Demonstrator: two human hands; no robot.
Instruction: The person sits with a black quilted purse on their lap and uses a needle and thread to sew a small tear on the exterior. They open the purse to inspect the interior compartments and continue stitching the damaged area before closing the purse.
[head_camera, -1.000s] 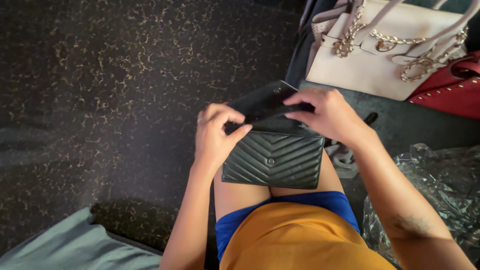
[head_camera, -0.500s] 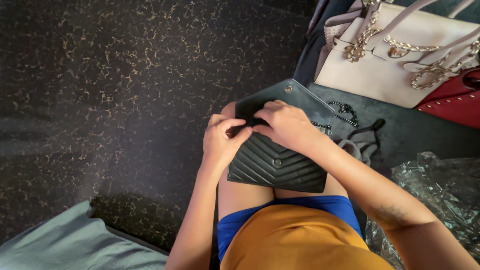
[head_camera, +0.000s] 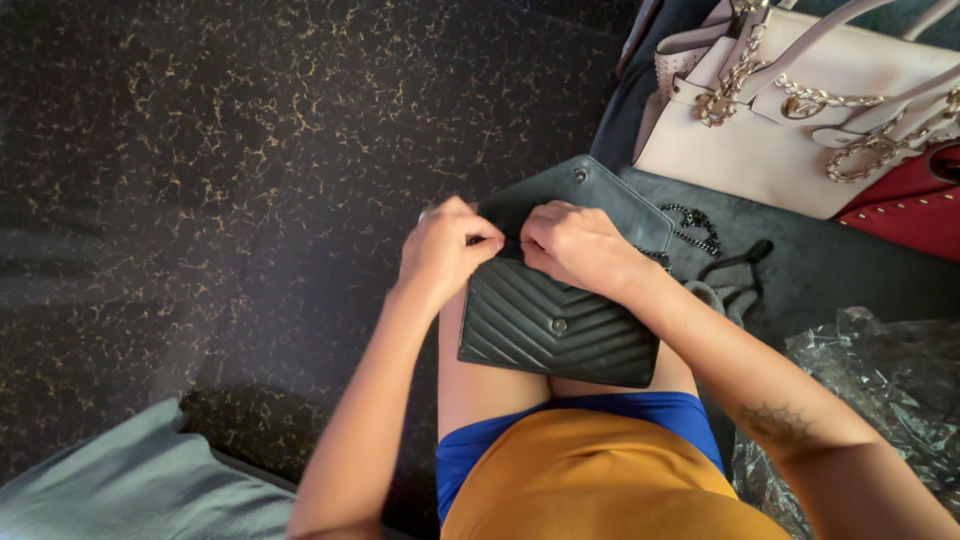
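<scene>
Clearly the dark quilted clutch (head_camera: 555, 325) rests on the person's knee, flap up. Both hands pinch its top opening, left hand (head_camera: 447, 248) and right hand (head_camera: 575, 245) curled shut. It looks light and soft (chain (head_camera: 695, 225) trailing); best gripped by its edges.

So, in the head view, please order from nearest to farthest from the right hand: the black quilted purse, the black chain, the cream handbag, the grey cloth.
1. Black quilted purse: on the lap, touched by the right hand.
2. Black chain: just right of the flap, on the floor.
3. Cream handbag: upper right.
4. Grey cloth: lower left corner.
</scene>
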